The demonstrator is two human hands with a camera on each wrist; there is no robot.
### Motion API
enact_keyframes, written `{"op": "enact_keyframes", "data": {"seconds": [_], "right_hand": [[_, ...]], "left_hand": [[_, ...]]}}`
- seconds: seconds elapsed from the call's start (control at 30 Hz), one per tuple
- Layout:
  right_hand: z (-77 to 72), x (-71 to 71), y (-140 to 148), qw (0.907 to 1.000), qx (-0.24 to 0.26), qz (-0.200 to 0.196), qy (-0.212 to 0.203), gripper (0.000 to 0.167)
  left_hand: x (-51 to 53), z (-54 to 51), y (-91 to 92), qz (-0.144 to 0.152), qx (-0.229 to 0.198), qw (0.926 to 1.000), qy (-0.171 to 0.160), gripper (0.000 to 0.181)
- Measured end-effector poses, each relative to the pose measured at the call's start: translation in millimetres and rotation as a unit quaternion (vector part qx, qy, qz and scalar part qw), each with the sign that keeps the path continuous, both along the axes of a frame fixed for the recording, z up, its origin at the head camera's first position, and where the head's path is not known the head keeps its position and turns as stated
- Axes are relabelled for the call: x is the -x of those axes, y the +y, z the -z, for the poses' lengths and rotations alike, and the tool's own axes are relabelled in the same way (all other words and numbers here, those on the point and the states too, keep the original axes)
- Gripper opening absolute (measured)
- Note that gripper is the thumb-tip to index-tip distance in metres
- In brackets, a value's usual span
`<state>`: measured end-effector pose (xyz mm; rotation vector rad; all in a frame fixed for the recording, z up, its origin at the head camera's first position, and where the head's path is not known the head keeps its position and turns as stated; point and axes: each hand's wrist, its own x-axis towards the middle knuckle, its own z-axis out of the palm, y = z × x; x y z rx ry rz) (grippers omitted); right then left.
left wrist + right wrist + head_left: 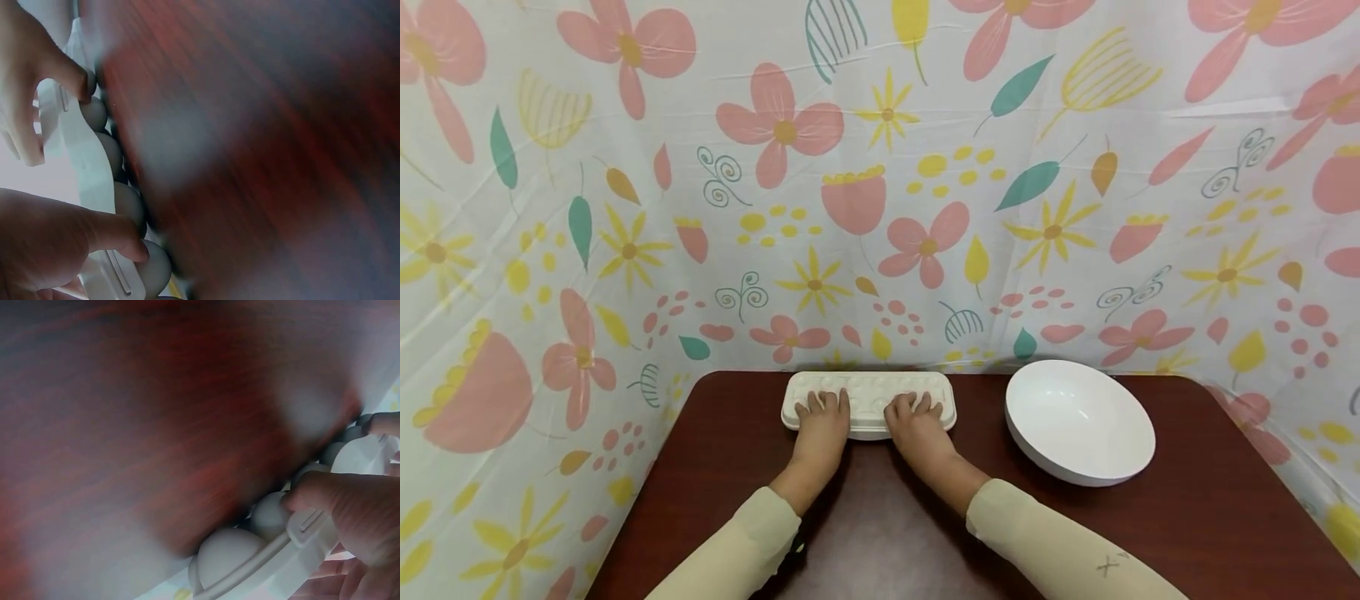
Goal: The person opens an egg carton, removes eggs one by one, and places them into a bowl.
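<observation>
2 hands (822, 429) (921, 432) gripping bumpy oblong tray (869, 402), prob. plastic.

Sign: dark X-shaped mark (1107, 567) | place: right sleeve (1054, 537) | reading: unclear (too small to tell)

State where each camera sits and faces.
Head: on the head, facing forward, down at the white oblong plastic-looking tray; left hand, right hand and cream sleeves show.
Left wrist: worn there, facing the tray's near side; left hand close, right hand beyond.
Right wrist: worn there, facing that side; right hand close, left hand beyond.
Both wrist views share the dark red wood-grained table.
</observation>
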<state>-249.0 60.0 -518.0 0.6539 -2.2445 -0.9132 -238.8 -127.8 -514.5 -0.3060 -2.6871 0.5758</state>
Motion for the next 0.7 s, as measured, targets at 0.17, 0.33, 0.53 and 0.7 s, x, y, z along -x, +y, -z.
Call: {"op": "enact_keyframes", "data": {"seconds": [0.17, 0.33, 0.53, 0.7], "right_hand": [[-0.1, -0.3, -3.2, 0.9999, 0.0, 0.002, 0.014, 0.036], [0.4, -2.1, -5.1, 0.9999, -0.002, 0.013, 0.004, 0.031], [4.9, -3.1, -8.3, 0.9998, 0.006, 0.021, 0.003, 0.032], [8.7, -2.9, -11.4, 0.9989, 0.034, 0.025, 0.024, 0.041]], "left_hand": [[-1.0, 0.8, 0.7, -0.005, 0.026, 0.9996, 0.009, 0.055], [-1.0, 1.8, 2.9, -0.011, 0.035, 0.999, 0.023, 0.051], [-1.4, 7.1, 5.0, -0.016, 0.047, 0.998, 0.039, 0.049], [1.7, 9.7, 7.6, -0.02, 0.048, 0.9974, 0.049, 0.046]]}}
